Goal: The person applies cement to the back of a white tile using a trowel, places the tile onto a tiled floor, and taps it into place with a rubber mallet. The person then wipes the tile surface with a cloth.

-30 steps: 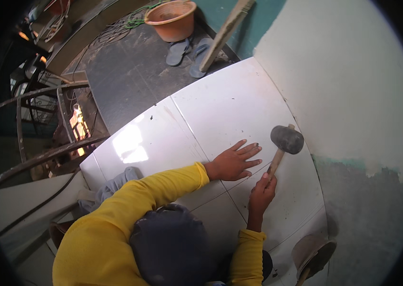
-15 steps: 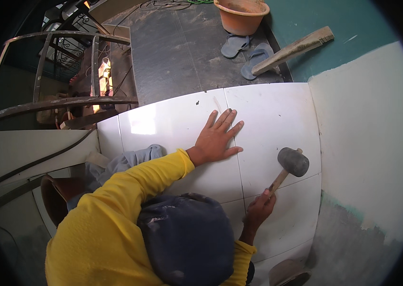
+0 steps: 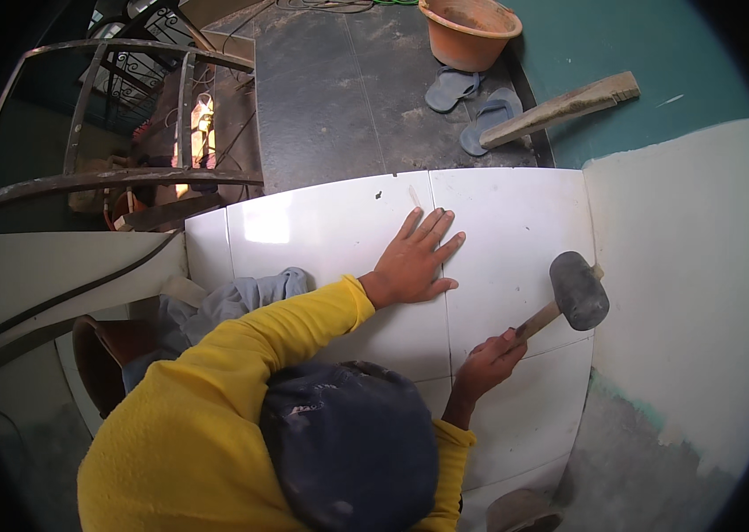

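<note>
My left hand (image 3: 413, 268) lies flat on the glossy white tiles (image 3: 330, 208), palm down with its fingers spread across a joint. In my right hand (image 3: 487, 365) is the wooden handle of a rubber mallet (image 3: 579, 291). Its dark grey head hangs above the tiles near the right-hand wall, apart from the surface. Yellow sleeves cover both arms. A dark blue cap (image 3: 352, 443) fills the lower middle of the view and hides the tiles under it.
Grey cloth (image 3: 250, 297) lies left of my left arm, beside a brown bucket (image 3: 109, 355). Beyond the tiles' far edge are an orange tub (image 3: 470, 40), sandals (image 3: 452, 89) and a leaning wooden plank (image 3: 561, 111). A metal frame (image 3: 78, 115) stands at far left; a pale wall (image 3: 685, 239) borders the right.
The mallet has risen off toward the right and its head looks larger. My left hand keeps its place on the tiles while the whole view shifts slightly.
</note>
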`<state>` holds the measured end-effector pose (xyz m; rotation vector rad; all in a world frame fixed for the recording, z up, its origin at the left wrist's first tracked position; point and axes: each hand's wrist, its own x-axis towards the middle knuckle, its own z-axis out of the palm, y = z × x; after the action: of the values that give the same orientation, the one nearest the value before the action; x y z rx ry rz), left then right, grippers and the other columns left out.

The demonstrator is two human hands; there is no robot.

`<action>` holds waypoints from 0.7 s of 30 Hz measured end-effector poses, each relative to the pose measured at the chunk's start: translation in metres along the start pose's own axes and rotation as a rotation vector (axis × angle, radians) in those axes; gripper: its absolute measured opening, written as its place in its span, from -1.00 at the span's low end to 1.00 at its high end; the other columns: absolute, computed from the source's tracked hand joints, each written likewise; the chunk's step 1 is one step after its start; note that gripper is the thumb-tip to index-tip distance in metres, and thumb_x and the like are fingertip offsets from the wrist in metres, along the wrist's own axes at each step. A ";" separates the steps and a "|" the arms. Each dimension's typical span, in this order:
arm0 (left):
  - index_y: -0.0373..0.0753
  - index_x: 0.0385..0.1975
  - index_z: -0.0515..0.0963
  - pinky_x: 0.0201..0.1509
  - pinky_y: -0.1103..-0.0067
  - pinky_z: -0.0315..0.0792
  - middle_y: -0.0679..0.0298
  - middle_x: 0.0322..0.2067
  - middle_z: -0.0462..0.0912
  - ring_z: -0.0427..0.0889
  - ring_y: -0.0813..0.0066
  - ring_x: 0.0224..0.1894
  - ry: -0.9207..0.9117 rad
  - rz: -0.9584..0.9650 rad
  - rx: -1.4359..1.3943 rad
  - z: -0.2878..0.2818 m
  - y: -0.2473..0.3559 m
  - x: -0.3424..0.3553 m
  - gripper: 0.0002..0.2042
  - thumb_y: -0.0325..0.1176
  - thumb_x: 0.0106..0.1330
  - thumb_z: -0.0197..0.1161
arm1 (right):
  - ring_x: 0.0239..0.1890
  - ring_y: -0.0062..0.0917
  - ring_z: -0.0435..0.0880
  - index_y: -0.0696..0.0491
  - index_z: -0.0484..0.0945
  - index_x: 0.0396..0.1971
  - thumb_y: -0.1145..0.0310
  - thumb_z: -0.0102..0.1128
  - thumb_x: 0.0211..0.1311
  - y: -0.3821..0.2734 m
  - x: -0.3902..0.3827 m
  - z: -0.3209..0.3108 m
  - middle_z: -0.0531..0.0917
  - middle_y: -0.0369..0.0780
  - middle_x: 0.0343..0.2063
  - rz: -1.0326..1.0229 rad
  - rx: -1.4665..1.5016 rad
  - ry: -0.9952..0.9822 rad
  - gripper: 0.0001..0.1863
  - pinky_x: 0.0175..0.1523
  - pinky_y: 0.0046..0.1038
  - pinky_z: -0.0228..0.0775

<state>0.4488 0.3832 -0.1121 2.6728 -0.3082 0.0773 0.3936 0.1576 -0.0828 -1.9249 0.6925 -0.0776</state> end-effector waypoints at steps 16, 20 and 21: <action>-0.08 0.57 0.35 0.75 -0.04 -0.23 0.00 0.62 0.20 0.11 0.08 0.68 -0.003 0.002 0.030 0.003 -0.011 0.009 -0.13 0.31 0.36 0.33 | -0.57 -0.64 0.43 0.12 0.44 -0.03 0.12 -0.03 0.73 -0.008 -0.042 -0.026 0.51 -0.31 -0.48 -0.022 0.248 -0.131 -0.68 -0.43 -0.50 0.37; -0.07 0.58 0.35 0.75 -0.05 -0.31 0.11 0.63 0.23 0.14 0.17 0.69 0.044 -0.065 0.159 0.006 -0.038 0.030 -0.04 0.46 0.30 0.31 | -0.66 -0.71 0.32 0.11 0.41 0.05 0.04 -0.09 0.75 0.008 -0.073 -0.065 0.42 -0.34 -0.49 0.135 0.347 -0.054 -0.61 -0.59 -0.57 0.20; -0.05 0.58 0.34 0.75 -0.04 -0.34 0.12 0.63 0.23 0.12 0.17 0.69 0.078 -0.115 0.228 0.006 -0.045 0.040 -0.01 0.51 0.30 0.28 | -0.67 -0.72 0.30 0.12 0.40 0.06 0.01 -0.11 0.76 0.013 -0.082 -0.072 0.40 -0.33 -0.50 0.185 0.358 -0.029 -0.58 -0.60 -0.56 0.19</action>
<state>0.4981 0.4116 -0.1327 2.8982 -0.1270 0.1911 0.2939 0.1358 -0.0407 -1.5116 0.7769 -0.0537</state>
